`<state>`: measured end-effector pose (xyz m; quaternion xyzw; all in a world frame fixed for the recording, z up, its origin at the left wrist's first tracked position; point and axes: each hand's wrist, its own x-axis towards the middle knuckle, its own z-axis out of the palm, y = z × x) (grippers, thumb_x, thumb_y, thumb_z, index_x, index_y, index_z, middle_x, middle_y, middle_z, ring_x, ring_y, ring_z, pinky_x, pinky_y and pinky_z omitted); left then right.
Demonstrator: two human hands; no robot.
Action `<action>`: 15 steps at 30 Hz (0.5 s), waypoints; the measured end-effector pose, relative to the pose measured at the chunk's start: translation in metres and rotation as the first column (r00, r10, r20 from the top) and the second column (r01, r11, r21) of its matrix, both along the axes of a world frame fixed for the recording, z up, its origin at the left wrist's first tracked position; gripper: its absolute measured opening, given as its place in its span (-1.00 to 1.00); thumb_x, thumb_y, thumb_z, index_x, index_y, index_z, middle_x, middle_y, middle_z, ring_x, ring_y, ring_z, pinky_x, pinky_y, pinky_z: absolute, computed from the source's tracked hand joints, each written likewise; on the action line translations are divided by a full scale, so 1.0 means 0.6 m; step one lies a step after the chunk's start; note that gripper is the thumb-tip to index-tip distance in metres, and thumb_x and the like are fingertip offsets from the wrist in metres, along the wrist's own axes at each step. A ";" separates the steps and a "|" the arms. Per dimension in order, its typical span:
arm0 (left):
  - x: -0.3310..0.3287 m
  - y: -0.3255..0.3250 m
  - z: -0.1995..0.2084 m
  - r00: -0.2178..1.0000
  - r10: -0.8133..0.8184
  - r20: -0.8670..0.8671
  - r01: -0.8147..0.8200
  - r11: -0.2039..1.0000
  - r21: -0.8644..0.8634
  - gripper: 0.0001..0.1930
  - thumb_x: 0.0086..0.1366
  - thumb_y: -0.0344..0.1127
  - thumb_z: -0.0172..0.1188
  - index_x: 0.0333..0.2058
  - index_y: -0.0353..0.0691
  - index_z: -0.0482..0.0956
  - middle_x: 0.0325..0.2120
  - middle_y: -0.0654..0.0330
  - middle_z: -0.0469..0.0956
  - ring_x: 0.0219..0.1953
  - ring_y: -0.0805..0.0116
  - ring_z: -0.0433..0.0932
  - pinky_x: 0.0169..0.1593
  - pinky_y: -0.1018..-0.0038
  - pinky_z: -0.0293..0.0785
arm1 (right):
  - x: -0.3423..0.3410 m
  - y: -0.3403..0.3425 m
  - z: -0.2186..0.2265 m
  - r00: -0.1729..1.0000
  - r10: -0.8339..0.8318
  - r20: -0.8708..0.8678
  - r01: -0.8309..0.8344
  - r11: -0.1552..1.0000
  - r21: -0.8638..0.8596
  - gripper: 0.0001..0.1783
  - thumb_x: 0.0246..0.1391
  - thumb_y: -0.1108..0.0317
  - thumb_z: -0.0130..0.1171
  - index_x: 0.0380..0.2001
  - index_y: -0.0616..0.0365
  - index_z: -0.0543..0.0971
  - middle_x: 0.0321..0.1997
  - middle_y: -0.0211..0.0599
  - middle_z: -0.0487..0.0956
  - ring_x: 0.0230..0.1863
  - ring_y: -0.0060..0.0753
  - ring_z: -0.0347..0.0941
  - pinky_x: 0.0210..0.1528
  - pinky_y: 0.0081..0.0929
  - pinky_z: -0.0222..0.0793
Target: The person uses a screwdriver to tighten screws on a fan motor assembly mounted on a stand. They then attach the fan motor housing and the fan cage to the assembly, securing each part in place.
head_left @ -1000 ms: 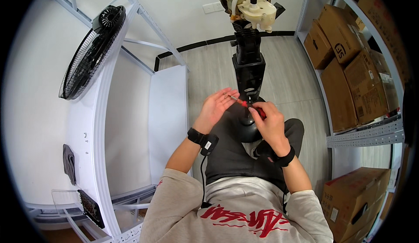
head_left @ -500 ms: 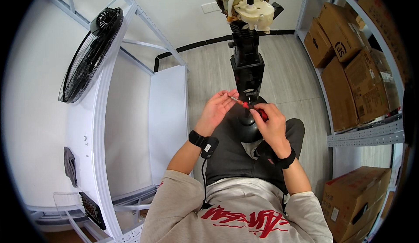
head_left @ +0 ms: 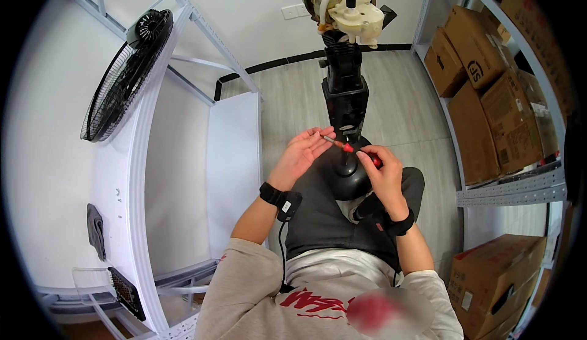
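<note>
In front of my lap I hold a screwdriver (head_left: 347, 148) with a red and black handle and a thin metal shaft, slanting from upper left to lower right. My left hand (head_left: 304, 152), palm up with the fingers lightly curved, pinches the shaft near its tip between thumb and fingertips. Whether a small part sits at the tip, I cannot make out. My right hand (head_left: 384, 172) is closed round the handle's end. Just beyond stands a fan stand (head_left: 347, 103), a black column on a round base (head_left: 351, 184), topped by an exposed motor (head_left: 354, 13) with a cream housing.
A black fan grille (head_left: 125, 80) leans on the white shelf (head_left: 136, 218) at left, with a grey cloth (head_left: 95, 231), small screws and a black vented part (head_left: 126, 294). Cardboard boxes (head_left: 516, 123) fill the rack at right; another carton (head_left: 498, 279) stands lower down.
My right hand has shifted slightly right along the handle, its fingers turned a little. The left hand and the shaft stay nearly in place.
</note>
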<state>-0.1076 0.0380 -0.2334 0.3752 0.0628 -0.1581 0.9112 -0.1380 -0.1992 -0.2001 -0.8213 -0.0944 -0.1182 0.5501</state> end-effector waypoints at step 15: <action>0.005 -0.010 0.127 0.962 -0.090 0.258 0.041 0.981 0.191 -0.61 0.46 -0.33 0.11 0.16 -0.43 0.37 0.10 -0.12 0.50 0.16 0.14 0.52 0.30 0.25 0.43 | -0.018 0.005 0.032 0.990 0.056 -0.129 -0.008 0.938 0.345 -0.75 0.11 0.47 0.36 -0.13 0.26 0.62 -0.30 -0.49 0.61 -0.35 -0.75 0.41 -0.30 -0.71 0.32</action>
